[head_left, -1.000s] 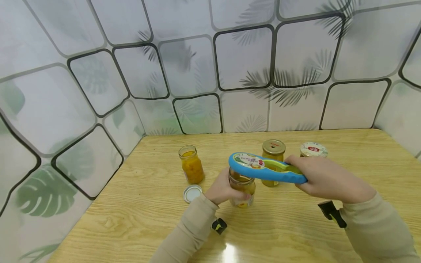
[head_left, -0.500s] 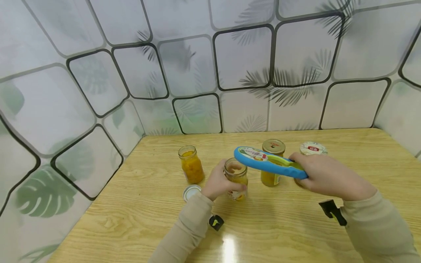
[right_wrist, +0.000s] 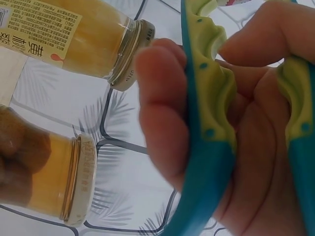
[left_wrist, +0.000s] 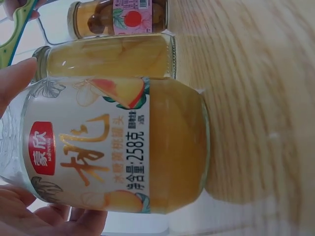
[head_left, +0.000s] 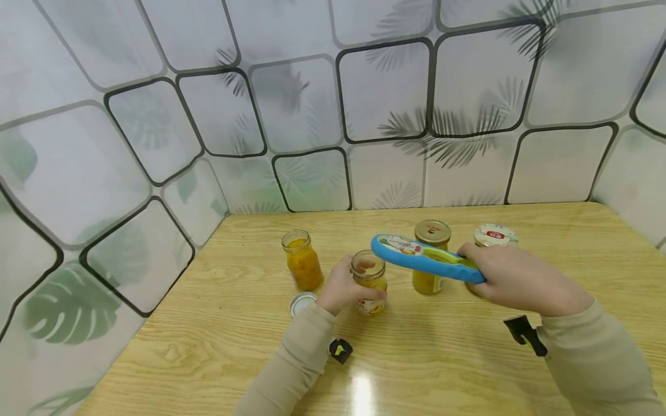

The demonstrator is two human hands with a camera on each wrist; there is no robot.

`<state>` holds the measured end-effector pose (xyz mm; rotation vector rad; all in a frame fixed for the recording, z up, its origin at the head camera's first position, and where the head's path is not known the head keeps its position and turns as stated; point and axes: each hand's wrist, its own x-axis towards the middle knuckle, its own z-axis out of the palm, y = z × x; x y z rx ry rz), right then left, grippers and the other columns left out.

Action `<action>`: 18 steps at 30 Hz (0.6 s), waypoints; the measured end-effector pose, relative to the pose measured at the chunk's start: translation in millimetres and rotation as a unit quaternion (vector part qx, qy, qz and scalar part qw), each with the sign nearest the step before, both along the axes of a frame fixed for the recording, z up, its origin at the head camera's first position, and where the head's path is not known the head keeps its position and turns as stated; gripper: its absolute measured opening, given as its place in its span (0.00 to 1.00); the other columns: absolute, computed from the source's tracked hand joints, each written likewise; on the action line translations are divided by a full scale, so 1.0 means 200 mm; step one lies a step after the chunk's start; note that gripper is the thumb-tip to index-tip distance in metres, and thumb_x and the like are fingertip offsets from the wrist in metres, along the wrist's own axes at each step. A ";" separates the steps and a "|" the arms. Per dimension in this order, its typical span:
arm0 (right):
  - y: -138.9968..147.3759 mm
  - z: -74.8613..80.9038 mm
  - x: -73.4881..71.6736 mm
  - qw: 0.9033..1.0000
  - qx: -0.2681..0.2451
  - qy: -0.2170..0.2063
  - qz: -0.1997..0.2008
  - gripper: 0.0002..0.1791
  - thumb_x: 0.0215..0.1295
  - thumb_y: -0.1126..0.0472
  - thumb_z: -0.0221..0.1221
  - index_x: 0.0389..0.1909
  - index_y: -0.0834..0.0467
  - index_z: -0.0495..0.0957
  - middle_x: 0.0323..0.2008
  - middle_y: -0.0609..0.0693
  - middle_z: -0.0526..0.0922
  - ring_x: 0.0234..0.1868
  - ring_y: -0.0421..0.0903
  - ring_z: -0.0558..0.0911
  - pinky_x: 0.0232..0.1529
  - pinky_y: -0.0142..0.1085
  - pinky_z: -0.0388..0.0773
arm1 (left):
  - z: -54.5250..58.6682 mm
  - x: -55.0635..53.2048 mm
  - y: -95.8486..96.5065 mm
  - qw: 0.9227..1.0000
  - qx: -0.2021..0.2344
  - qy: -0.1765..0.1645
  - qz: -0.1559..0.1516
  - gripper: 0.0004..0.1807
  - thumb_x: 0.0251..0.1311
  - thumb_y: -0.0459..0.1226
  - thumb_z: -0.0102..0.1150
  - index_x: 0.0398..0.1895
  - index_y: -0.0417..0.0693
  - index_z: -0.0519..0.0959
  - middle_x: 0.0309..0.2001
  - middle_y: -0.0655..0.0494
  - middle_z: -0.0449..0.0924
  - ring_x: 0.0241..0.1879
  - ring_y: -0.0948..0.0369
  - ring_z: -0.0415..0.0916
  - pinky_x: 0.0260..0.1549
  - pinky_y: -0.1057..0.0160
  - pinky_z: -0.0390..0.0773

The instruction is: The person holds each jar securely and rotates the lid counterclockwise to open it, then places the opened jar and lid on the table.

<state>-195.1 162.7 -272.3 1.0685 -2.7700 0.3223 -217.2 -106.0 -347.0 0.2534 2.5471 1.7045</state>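
My left hand [head_left: 344, 289] grips an open glass jar [head_left: 370, 280] of yellow peaches by its side, fingers and thumb round it. Its bare glass rim shows in the head view. In the left wrist view the white peach label [left_wrist: 93, 147] faces the camera. My right hand [head_left: 507, 278] holds a blue and lime-green jar opener [head_left: 424, 260] by its handles, to the right of the jar's mouth and apart from it. The opener's underside is hidden, so I cannot tell whether a lid sits in it.
An uncovered jar of orange fruit [head_left: 304, 266] stands on the left of the wooden table [head_left: 208, 341], with a loose lid [head_left: 302, 303] before it. Behind the opener are a gold-lidded jar [head_left: 433, 232] and a white-lidded jar [head_left: 495, 234]. A patterned wall stands behind.
The opener was over the jar's mouth; it has come away, up and slightly right. My left hand has moved the jar left and a little back, baring its rim.
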 end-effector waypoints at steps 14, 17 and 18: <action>0.00 -0.01 -0.01 0.999 0.007 -0.032 -0.003 0.09 0.53 0.66 0.57 0.34 0.59 0.69 0.18 0.42 0.64 0.17 0.37 0.61 0.17 0.30 0.59 | -0.01 -0.01 0.00 1.000 0.012 -0.002 -0.012 0.34 0.35 0.33 0.72 0.51 0.39 0.69 0.45 0.52 0.74 0.45 0.56 0.70 0.44 0.57 0.71; 0.00 -0.01 -0.01 0.999 0.009 -0.038 -0.009 0.09 0.53 0.66 0.57 0.35 0.59 0.69 0.18 0.42 0.64 0.17 0.37 0.61 0.17 0.31 0.59 | -0.01 -0.02 -0.01 0.999 -0.004 0.005 -0.036 0.37 0.36 0.34 0.72 0.54 0.37 0.67 0.46 0.49 0.74 0.46 0.55 0.71 0.46 0.57 0.70; 0.00 -0.01 -0.01 0.999 0.009 -0.039 -0.010 0.09 0.53 0.66 0.57 0.35 0.59 0.69 0.18 0.42 0.64 0.17 0.37 0.61 0.17 0.31 0.59 | 0.00 -0.02 -0.02 0.999 -0.022 0.008 -0.042 0.39 0.36 0.35 0.72 0.55 0.38 0.66 0.47 0.49 0.73 0.46 0.55 0.70 0.47 0.57 0.70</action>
